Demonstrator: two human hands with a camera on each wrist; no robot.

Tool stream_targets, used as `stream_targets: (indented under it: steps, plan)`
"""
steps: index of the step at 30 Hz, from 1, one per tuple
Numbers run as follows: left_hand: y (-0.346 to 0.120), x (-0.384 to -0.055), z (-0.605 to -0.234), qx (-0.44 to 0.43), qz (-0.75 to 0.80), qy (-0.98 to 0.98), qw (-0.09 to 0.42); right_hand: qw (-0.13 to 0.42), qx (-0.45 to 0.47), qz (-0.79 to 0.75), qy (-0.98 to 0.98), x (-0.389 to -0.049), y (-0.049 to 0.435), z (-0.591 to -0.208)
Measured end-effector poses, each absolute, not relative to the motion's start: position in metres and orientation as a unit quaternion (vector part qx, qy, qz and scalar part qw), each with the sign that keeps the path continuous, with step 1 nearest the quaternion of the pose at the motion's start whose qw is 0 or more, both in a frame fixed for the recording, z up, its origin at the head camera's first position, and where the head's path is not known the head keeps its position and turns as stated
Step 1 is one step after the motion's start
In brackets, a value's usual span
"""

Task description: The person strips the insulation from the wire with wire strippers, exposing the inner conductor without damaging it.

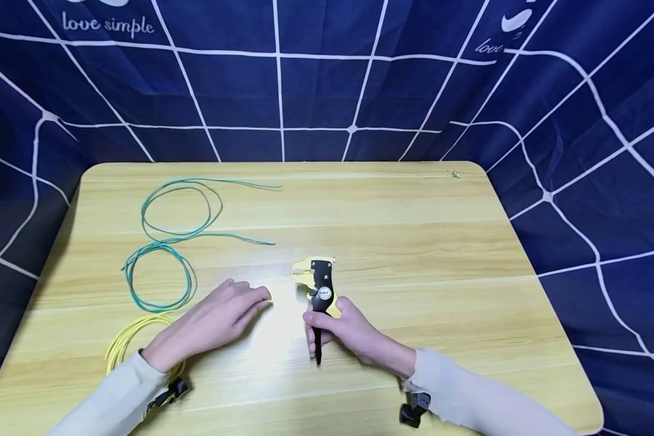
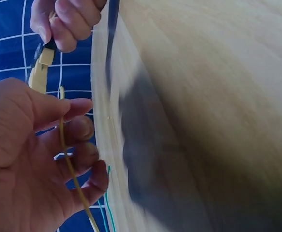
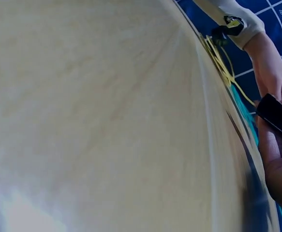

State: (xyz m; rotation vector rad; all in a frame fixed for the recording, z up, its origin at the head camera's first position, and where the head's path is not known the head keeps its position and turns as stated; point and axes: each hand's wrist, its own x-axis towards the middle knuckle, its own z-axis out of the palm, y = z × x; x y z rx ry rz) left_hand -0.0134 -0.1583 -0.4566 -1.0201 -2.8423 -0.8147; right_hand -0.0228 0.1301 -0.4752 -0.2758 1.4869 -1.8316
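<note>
From the head, the view faces forward and down over the desk (image 1: 414, 242); both wrist views look from close in, tilted sideways, sharing the wire (image 1: 117, 343).

counter (image 1: 441, 272): smooth, glossy wood-grain | far curtain (image 1: 316, 91): creased cloth | left green wire (image 1: 160, 244), yellow wire (image 1: 121, 340): smooth plastic | wire stripper (image 1: 323, 281): plastic

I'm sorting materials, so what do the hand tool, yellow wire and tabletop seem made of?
Hand tool: probably painted metal or plastic, smooth, with even black and yellow color. Yellow wire: likely plastic coated, uniformly colored, smooth; core indistinct. Tabletop: wood or laminate, with pale grain and glossy glare.
</note>
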Motion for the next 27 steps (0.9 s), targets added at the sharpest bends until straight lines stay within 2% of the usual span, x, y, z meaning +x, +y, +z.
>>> stream_targets:
  steps: [7, 14, 20, 27]
  plan:
    - [-0.161, -0.01, -0.466, -0.349, -0.248, -0.903, 0.019, 0.359, -0.137, -0.716, 0.583, -0.029, 0.134, -0.473]
    - [-0.161, -0.006, -0.461, -0.345, -0.228, -0.91, -0.01, 0.366, -0.142, -0.723, 0.568, -0.036, 0.14, -0.467]
    - [-0.161, -0.005, -0.459, -0.348, -0.219, -0.912, -0.011, 0.38, -0.191, -0.713, 0.558, -0.044, 0.152, -0.458]
    - [-0.161, -0.006, -0.457, -0.353, -0.21, -0.911, -0.012, 0.37, -0.207, -0.707, 0.566, -0.05, 0.161, -0.457]
